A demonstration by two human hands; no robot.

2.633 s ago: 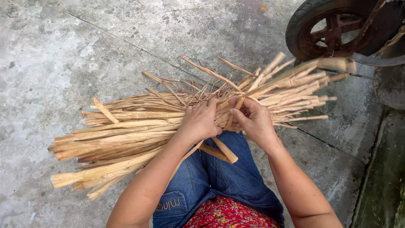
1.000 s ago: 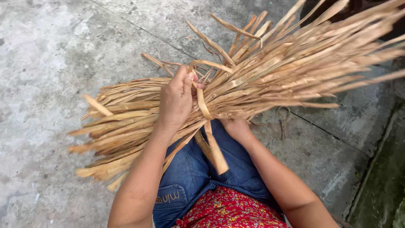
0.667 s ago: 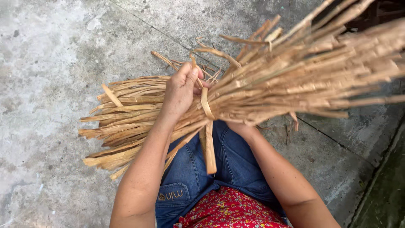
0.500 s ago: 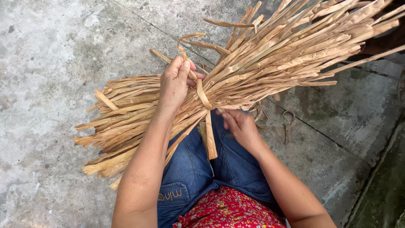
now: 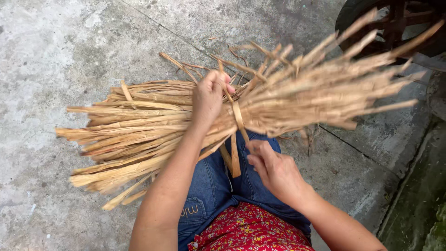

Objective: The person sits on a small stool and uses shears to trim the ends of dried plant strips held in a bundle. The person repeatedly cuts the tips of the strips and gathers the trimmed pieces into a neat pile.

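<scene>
Over the lap: bundle (image 5: 260, 104) of dry tan strips, lying crosswise above the jeans (image 5: 211, 186), fanned ends to the left over the concrete floor (image 5: 55, 46), tighter ends reaching right toward the wheel (image 5: 395, 23).
Band: flat strip (image 5: 238, 118) wrapped round the bundle's waist, loose ends hanging down over the jeans.
Left hand (image 5: 209, 95): closed on top of the bundle at the waist, fingers curled over the strips just beside the band, thumb tip up.
Right hand (image 5: 276, 169): below the bundle, fingers pinched on a thin end of the band, palm toward the lap.
Hands: well apart, one above the bundle, one under it.
Clothing: blue jeans, red flowered cloth (image 5: 251, 230) at the bottom edge.
Floor: grey, rough, cracked in a line running from top centre down to the right.
Right edge: dark mossy strip (image 5: 423, 195) beside the concrete.
Wheel: dark tyre, rusty hub, partly hidden behind the strip tips.
</scene>
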